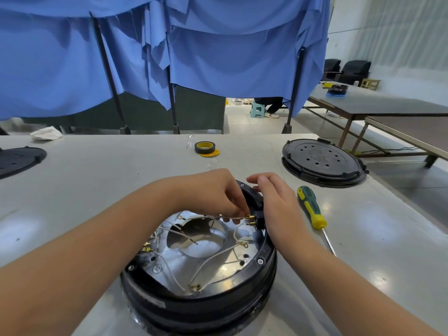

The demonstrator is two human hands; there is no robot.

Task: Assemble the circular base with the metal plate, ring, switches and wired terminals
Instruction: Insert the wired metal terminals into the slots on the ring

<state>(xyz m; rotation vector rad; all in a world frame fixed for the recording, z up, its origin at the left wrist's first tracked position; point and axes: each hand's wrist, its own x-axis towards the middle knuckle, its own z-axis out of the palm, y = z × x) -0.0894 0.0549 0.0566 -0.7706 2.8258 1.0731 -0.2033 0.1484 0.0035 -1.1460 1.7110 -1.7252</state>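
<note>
The black circular base (206, 304) stands at the near edge of the table, open side up. A shiny metal plate (208, 258) with a round hole lies inside its black ring (260, 260). Thin white wires (218, 257) with brass terminals cross the plate. My left hand (218, 192) pinches a white wire by its brass terminals (251, 220) at the far right rim. My right hand (274, 197) rests against the rim there, fingers on a black switch block (259, 217). More brass terminals (146, 248) sit at the left rim.
A green and yellow screwdriver (311, 209) lies to the right of the base. A stack of black round covers (322, 163) stands at the far right, another black cover (19, 158) at the far left. A tape roll (204, 147) sits mid-table. Blue curtains hang behind.
</note>
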